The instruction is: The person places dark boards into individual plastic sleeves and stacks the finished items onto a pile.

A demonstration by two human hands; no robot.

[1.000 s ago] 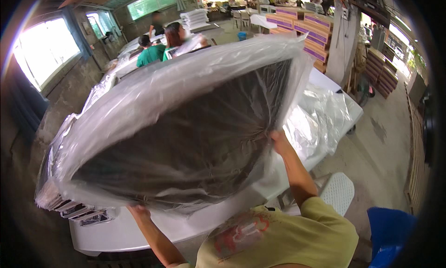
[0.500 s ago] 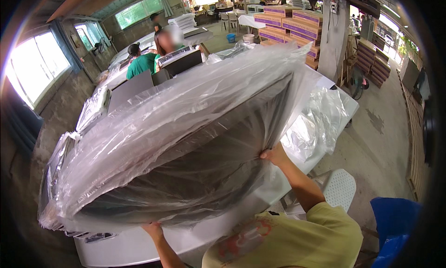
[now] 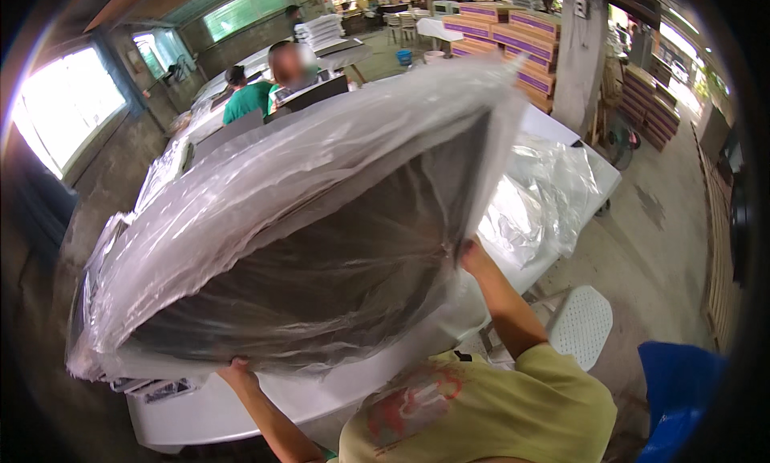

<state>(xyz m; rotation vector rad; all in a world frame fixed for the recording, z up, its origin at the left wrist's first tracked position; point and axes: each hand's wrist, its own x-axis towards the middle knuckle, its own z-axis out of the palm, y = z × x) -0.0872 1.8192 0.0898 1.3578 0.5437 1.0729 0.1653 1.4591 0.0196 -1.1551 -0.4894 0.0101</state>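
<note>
A large clear plastic bag (image 3: pixel 241 214) spreads over the middle of the view, with a big dark board (image 3: pixel 353 262) showing through it. The bag is tilted, its far side raised above the white table (image 3: pixel 297 395). My left hand (image 3: pixel 239 371) grips the near lower edge of the bag, fingers curled round it. Higher up on the right side, my right hand (image 3: pixel 472 256) is closed on the bunched plastic; its fingertips are partly hidden. More loose clear plastic (image 3: pixel 545 198) lies on the table beyond my right hand.
A white stool (image 3: pixel 581 322) stands right of the table, with a blue object (image 3: pixel 682 391) at the lower right. Stacked cardboard boxes (image 3: pixel 521 42) stand beside a pillar (image 3: pixel 577 70). A person in green (image 3: pixel 249 100) and others are beyond the bag. A fan (image 3: pixel 619 142) sits right.
Both hands have lifted the near edge of the bag slightly, my left hand moving up and left. The bag's far side is also a little higher, and the view has shifted slightly.
</note>
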